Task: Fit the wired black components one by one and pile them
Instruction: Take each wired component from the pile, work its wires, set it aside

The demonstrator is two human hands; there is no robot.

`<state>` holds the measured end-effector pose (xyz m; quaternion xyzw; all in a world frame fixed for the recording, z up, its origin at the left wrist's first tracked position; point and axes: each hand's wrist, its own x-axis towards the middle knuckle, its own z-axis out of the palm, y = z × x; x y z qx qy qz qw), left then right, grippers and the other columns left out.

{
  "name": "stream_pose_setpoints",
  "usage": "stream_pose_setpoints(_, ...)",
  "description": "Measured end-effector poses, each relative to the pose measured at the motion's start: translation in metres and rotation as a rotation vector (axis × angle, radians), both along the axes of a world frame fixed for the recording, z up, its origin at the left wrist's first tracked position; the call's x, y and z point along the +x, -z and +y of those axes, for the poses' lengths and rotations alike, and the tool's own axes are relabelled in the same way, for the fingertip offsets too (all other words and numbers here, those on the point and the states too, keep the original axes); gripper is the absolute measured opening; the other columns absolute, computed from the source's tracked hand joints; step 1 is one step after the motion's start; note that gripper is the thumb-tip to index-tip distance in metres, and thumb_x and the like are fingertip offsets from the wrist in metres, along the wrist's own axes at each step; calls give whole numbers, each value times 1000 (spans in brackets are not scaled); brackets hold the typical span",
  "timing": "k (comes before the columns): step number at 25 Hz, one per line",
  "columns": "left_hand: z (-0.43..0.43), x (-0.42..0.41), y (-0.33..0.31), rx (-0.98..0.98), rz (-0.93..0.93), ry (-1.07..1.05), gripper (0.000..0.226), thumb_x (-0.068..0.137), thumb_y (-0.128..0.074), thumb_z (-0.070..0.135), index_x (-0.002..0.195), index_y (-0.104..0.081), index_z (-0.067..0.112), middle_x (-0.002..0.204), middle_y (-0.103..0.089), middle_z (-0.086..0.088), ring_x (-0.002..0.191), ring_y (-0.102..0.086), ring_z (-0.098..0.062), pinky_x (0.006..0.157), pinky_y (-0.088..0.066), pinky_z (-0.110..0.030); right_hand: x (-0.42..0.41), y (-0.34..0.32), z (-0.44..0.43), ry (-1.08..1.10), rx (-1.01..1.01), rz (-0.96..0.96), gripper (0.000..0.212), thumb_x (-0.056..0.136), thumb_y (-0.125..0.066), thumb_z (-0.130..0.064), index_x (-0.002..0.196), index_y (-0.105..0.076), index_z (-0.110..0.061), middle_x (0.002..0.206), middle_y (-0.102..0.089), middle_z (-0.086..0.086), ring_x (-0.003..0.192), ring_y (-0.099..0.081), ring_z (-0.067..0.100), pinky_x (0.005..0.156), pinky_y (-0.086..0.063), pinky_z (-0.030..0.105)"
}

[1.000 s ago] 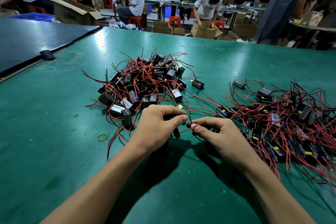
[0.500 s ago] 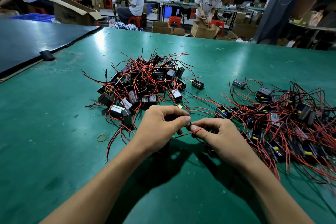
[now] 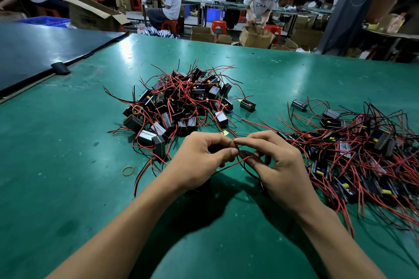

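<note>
Two heaps lie on our green table: the tight pile we judge done, the loose right heap waiting, so much is left. Between them our left hand curls round what seems a hard, boxy black component, mostly hidden; our right hand pinches its thin, springy red wire.

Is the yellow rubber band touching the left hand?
Apart. The head view shows bare green table between the rubber band and the left hand.

The left hand hides the component it grips.
</note>
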<state>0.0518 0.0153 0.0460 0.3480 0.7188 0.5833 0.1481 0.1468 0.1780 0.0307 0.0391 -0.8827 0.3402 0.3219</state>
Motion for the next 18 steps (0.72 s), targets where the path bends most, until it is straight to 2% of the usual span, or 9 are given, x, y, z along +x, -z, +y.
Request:
stream_pose_setpoints(2,-1,-2,0,-9,18,10,7,88,-69,7,90,-75,3,72,-69,-4,62,-54,-10,64,-47,-27,0,0,0,-4,-62,-20,27,85,-77,-14,110,-77,-23,101,-66,-5,74,-59,15,72,-47,16)
stream_pose_setpoints(8,-3,-3,0,12,87,-11,4,85,-74,9,87,-78,10,71,-73,-4,61,-57,-8,61,-49,-28,1,-5,-3,-3,-310,-122,6,82,-73,-33,85,-76,-29,85,-68,-13,72,-59,10,68,-44,17)
stream_pose_setpoints(10,-1,0,3,53,153,-72,3,83,-76,9,85,-79,10,66,-72,1,56,-56,0,55,-46,-21,2,-5,-4,32,-342,-148,7,85,-74,-31,79,-74,-27,76,-68,-11,68,-58,13,63,-45,21)
stream_pose_setpoints(13,2,5,5,88,283,-146,3,81,-78,8,83,-79,8,63,-70,8,51,-53,5,54,-38,-7,0,-4,-8,-11,-458,-220,19,93,-69,-21,74,-71,-21,58,-60,-15,53,-47,-2,52,-37,10)
stream_pose_setpoints(15,3,7,8,93,312,-163,3,81,-78,7,82,-79,9,64,-70,9,52,-54,4,55,-39,-8,0,-5,-7,-52,-529,-278,22,94,-67,-22,73,-72,-22,57,-59,-17,51,-48,-5,52,-35,5)
stream_pose_setpoints(18,3,5,10,83,260,-190,6,82,-75,10,79,-78,14,60,-68,5,51,-50,-1,51,-41,-15,3,-4,-3,-106,-508,-315,8,90,-72,-26,83,-75,-25,56,-59,-18,50,-49,-3,51,-37,7)
